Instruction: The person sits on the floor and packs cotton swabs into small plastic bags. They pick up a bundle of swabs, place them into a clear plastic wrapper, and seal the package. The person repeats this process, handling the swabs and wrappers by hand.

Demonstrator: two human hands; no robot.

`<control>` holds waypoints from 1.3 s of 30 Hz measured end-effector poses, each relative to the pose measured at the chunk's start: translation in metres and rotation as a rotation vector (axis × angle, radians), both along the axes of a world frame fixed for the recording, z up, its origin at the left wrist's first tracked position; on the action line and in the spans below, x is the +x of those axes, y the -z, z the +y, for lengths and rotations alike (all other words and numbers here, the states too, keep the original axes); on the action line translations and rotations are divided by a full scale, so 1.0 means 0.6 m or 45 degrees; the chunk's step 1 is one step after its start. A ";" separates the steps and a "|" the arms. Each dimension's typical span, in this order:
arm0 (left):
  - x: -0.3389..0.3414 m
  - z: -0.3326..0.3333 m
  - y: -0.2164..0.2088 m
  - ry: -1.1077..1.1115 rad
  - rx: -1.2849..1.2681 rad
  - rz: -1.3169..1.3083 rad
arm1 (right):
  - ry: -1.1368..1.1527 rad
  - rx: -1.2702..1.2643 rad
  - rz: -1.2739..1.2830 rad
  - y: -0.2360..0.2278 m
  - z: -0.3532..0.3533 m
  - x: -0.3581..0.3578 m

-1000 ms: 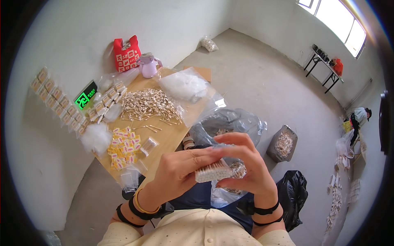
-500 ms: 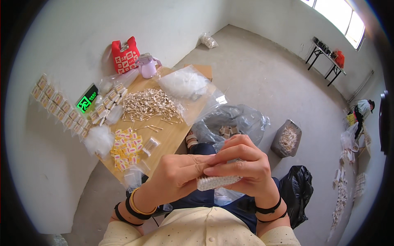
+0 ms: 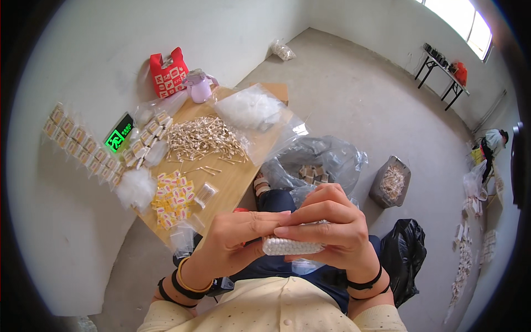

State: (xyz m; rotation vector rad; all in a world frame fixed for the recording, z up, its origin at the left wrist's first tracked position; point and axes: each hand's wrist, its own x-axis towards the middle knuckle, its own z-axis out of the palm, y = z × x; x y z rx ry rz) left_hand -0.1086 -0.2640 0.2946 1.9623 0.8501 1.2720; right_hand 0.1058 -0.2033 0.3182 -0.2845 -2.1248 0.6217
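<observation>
Clasping the swab bundle, the right hand has closed since earlier.

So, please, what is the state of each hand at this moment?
Left hand: closed, holding a bundle of cotton swabs.
Right hand: closed, holding the same bundle.

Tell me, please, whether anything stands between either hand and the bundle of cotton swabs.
Nothing visible does: the left hand and the right hand both hold the white-tipped cotton-swab bundle, in front of the body. Whether it is wrapped in something clear, I cannot tell.
</observation>
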 end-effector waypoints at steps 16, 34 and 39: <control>0.017 0.012 0.018 -0.245 0.157 0.252 | -0.090 -0.143 -0.016 0.014 0.006 0.008; 0.000 0.012 0.025 -0.285 0.070 0.307 | -0.107 -0.232 0.017 0.023 0.020 -0.008; 0.007 0.007 -0.016 -0.430 0.313 0.358 | -0.059 -0.129 0.034 0.018 0.017 -0.010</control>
